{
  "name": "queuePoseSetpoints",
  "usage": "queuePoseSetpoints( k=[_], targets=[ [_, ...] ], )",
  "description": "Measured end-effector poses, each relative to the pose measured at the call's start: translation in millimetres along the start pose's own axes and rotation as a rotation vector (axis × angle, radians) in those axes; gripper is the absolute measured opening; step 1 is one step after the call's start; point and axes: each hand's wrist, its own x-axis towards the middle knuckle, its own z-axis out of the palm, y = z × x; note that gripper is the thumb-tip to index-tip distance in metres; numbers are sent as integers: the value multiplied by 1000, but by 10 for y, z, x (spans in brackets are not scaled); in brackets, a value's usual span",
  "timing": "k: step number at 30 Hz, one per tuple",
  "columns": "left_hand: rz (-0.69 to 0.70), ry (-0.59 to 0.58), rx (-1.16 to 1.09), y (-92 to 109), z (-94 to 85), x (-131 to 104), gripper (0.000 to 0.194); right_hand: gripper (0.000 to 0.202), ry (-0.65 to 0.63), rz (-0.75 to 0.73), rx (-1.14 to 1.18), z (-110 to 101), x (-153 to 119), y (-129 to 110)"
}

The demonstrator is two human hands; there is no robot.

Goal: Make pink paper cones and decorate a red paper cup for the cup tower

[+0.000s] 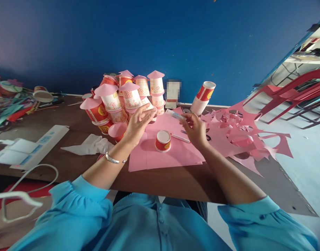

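My right hand (196, 129) grips a small pale tube with blue print, which looks like a glue tube (177, 115), pointing left above the pink paper (141, 158). My left hand (139, 123) is raised with its fingers stretched out, in front of the stacked paper cups (128, 96) with pink cone tops; it partly hides some of them. Between the hands, a short red paper cup (163, 141) stands upside down on the pink sheets. A white and red pen (180, 138) lies to its right. Scissors (208, 137) lie partly hidden by my right hand.
At the back right stands a leaning cup stack (203, 97). Pink paper scraps (241, 134) spread over the right side. Crumpled tissue (90, 144) and a power strip (42, 148) lie at left. A blue wall (160, 42) rises behind; red chairs (293, 90) stand at right.
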Motion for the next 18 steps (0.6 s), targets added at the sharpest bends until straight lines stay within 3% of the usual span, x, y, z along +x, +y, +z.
queuePoseSetpoints(
  k=[2, 5, 11, 18],
  targets=[
    [23, -10, 136, -49, -74, -7, 42, 11, -11, -42, -263, -25, 62, 217],
    [33, -128, 330, -164, -147, -54, 30, 12, -118, -109, -548, -2, 69, 470],
    [60, -299, 519, -277, -227, -195, 29, 26, -184, -137, -615, 60, -4, 625],
    [258, -445, 1372, -81, -443, -529, 48, 28, -180, -194, -610, 74, -22, 592]
  ],
)
